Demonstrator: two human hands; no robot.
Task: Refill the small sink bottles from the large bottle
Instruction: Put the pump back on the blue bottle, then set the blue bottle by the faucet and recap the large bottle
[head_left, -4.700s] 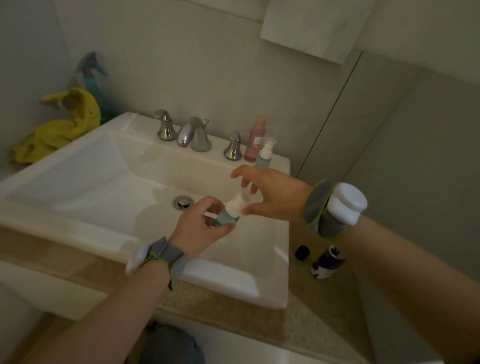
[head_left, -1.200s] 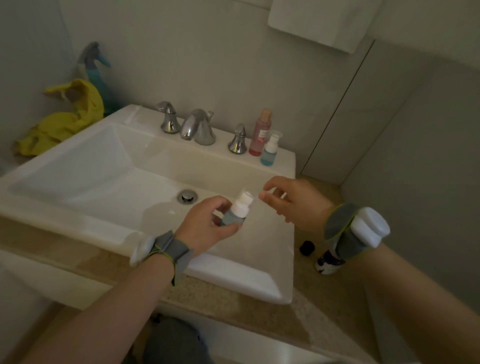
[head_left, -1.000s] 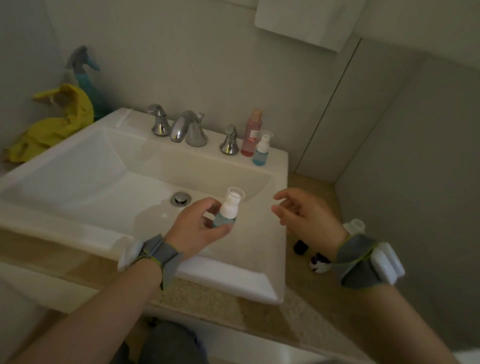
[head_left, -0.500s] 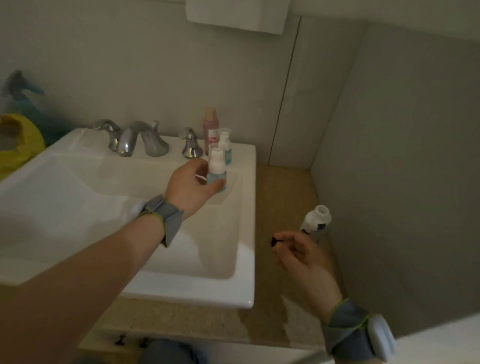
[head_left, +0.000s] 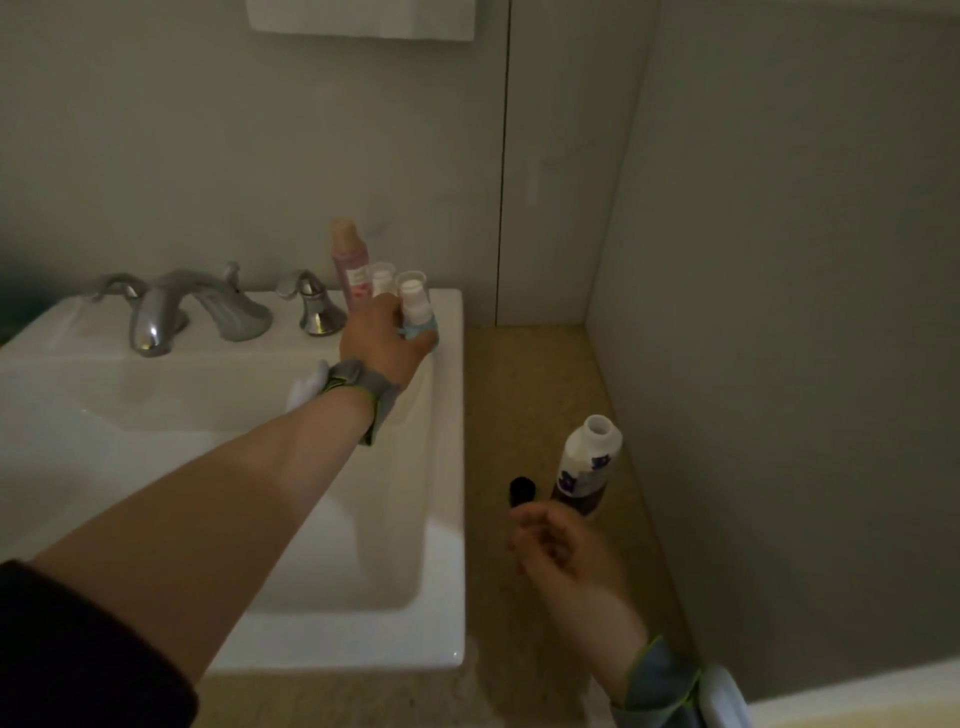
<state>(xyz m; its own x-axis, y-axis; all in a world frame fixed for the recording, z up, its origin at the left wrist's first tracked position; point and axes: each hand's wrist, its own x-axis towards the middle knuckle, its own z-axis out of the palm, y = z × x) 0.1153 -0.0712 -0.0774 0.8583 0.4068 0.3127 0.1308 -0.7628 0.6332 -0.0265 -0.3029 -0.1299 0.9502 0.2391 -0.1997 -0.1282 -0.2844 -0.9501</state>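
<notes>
My left hand (head_left: 385, 338) reaches to the sink's back right corner and grips a small blue bottle with a white cap (head_left: 414, 302), held upright just above the rim. Behind it stand a second small white-capped bottle (head_left: 382, 278) and a taller pink bottle (head_left: 350, 262). The large white and purple bottle (head_left: 586, 465) stands uncapped on the counter by the right wall, its black cap (head_left: 521, 490) lying to its left. My right hand (head_left: 561, 548) hovers just in front of the cap, fingers loosely curled, holding nothing.
The white sink (head_left: 447, 467) fills the left half, with a chrome faucet (head_left: 171, 306) and handle (head_left: 311, 306) at the back. The speckled counter (head_left: 519, 395) runs between sink and right wall. A white towel (head_left: 363, 18) hangs above.
My left hand carried the small blue bottle back to the sink's rear corner beside the other bottles. My right hand dropped toward the black cap and large bottle on the counter.
</notes>
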